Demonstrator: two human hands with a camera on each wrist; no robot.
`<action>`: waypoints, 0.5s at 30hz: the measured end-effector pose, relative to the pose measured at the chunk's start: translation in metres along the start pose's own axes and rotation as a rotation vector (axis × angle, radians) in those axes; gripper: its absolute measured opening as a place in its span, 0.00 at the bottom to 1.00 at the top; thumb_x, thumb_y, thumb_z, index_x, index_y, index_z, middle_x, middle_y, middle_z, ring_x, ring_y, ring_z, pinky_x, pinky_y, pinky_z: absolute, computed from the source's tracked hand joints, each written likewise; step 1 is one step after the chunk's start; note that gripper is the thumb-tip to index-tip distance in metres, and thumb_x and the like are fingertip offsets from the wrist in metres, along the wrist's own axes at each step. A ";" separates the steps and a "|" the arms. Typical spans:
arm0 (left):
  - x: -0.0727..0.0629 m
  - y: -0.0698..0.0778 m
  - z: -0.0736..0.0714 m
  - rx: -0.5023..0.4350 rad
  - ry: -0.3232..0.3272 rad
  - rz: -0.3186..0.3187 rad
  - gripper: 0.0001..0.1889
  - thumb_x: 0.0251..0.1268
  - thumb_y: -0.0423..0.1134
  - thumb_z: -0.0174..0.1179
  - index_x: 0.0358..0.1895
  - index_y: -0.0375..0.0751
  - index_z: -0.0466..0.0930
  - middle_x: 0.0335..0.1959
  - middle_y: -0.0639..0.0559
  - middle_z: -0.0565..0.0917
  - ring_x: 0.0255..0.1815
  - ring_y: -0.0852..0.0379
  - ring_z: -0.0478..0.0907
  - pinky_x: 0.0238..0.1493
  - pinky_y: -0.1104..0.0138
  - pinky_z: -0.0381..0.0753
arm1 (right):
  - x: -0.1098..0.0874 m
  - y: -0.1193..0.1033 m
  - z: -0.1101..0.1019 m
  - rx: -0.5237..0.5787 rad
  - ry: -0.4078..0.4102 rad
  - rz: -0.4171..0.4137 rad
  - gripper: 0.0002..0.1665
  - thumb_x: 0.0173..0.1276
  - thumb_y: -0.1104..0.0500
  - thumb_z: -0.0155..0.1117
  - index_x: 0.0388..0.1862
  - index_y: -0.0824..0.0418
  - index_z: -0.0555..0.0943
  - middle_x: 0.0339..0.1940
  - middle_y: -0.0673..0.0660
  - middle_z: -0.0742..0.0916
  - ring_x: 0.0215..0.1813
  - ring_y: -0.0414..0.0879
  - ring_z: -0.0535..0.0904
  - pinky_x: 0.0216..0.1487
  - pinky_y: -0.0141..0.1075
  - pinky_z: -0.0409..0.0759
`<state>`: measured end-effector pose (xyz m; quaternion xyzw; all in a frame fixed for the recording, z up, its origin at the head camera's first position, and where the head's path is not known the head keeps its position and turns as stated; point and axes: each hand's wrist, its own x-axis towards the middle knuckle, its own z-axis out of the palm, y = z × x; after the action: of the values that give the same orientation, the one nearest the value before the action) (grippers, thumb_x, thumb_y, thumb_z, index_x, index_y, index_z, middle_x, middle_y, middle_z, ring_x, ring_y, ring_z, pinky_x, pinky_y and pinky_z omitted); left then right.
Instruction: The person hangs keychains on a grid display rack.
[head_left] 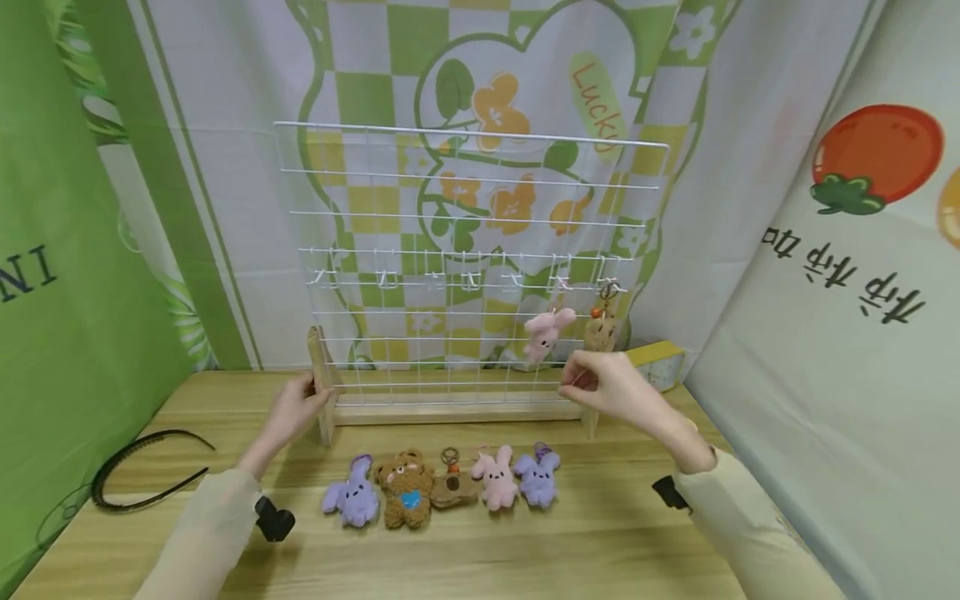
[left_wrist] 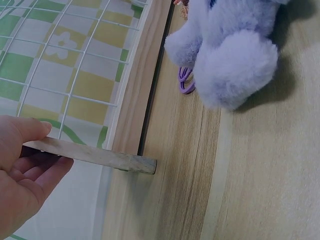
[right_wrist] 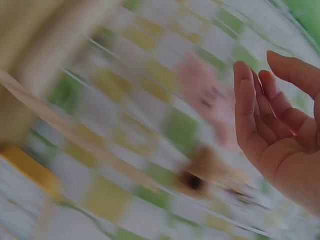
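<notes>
A white wire grid rack (head_left: 450, 223) stands upright on a wooden base (head_left: 457, 413). My left hand (head_left: 288, 410) holds its left wooden post (left_wrist: 105, 158) between thumb and fingers. At the lower right of the grid is my right hand (head_left: 613, 387), its fingers loosely bent and holding nothing in the right wrist view. Just above it hang a pink bunny plush (head_left: 546, 335) and a brown plush keychain (head_left: 600, 335). On the table before the rack lie a lavender bunny (head_left: 356, 502), a brown bear (head_left: 405, 490), a brown plush (head_left: 454, 490), a pink bunny (head_left: 497, 480) and another lavender bunny (head_left: 538, 480).
Several small hooks (head_left: 470, 281) line the middle of the grid. A black headband (head_left: 112, 492) lies at the table's left edge. Behind the right post sits a yellow-topped box-shaped thing (head_left: 660, 365). Printed curtains surround the wooden table (head_left: 585, 550).
</notes>
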<state>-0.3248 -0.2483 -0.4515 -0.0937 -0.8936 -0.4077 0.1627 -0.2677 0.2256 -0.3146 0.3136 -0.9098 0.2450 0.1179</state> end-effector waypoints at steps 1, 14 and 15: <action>0.000 0.000 0.000 -0.003 0.001 0.003 0.09 0.67 0.29 0.59 0.40 0.22 0.78 0.44 0.24 0.85 0.49 0.32 0.83 0.46 0.54 0.88 | -0.003 0.007 0.010 0.022 -0.032 0.009 0.05 0.62 0.66 0.71 0.32 0.61 0.81 0.29 0.54 0.89 0.31 0.43 0.86 0.33 0.26 0.84; -0.002 0.001 -0.001 -0.003 -0.009 0.007 0.14 0.67 0.29 0.59 0.49 0.18 0.77 0.47 0.22 0.83 0.49 0.29 0.83 0.49 0.47 0.86 | -0.015 0.080 0.103 0.121 -0.244 0.142 0.08 0.60 0.65 0.72 0.35 0.68 0.82 0.32 0.60 0.89 0.34 0.44 0.84 0.35 0.25 0.81; -0.002 0.001 -0.001 -0.005 -0.010 0.006 0.14 0.67 0.29 0.59 0.49 0.18 0.77 0.47 0.22 0.83 0.49 0.29 0.83 0.49 0.46 0.86 | -0.014 0.082 0.105 0.122 -0.248 0.132 0.08 0.59 0.66 0.71 0.35 0.69 0.83 0.31 0.61 0.89 0.33 0.45 0.84 0.35 0.25 0.81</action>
<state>-0.3228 -0.2483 -0.4506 -0.0988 -0.8930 -0.4091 0.1594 -0.3145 0.2340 -0.4398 0.2876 -0.9194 0.2667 -0.0310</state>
